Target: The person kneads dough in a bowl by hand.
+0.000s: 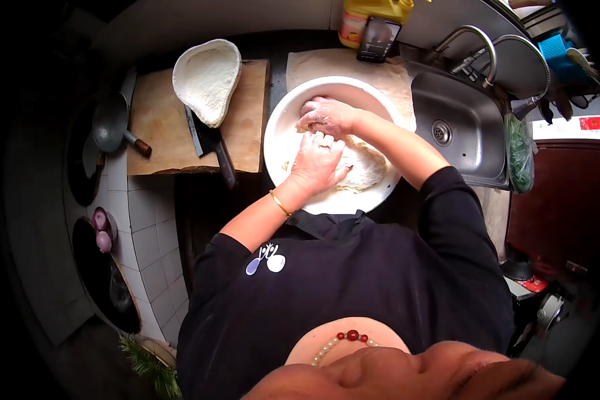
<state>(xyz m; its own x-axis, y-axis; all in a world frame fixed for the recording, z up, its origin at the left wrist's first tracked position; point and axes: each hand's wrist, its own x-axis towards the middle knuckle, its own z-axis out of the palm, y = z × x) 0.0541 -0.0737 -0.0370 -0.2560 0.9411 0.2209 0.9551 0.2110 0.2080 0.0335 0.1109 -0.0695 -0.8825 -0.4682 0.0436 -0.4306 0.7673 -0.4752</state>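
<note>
A pale, soft lump of dough [368, 167] is held within a round white basin [372, 101], which is set in the middle of the scene at the near edge of a dark table [277, 67]. Both hands are lowered into the basin. By the left hand [317, 160], whose wrist is ringed with a thin gold-coloured bracelet [280, 203], the dough is covered at its left part; the thumb is spread to the right, away from the bent fingers, and whether dough is pinched beneath cannot be told. The right hand [327, 117] is placed just beyond, at the far left inside the basin, with its fingers curled and floured; their tips are hidden, so their closure cannot be told either.

A flat beige sheet [307, 63] is partly covered by the basin on the far side. A dark upright phone [379, 41] is stood at the far edge, in front of a yellow plastic jug [355, 15]. To the right, a stainless-steel sink [473, 160] is seen, with a curved metal faucet [492, 57] above it. To the left, a rectangular wooden board [247, 127] is topped by a white teardrop-shaped container [214, 116] filled with pale powder [210, 77]. Beside its near end, a dark-handled cleaver [224, 163] is laid, its handle extended past the board's near edge.
</note>
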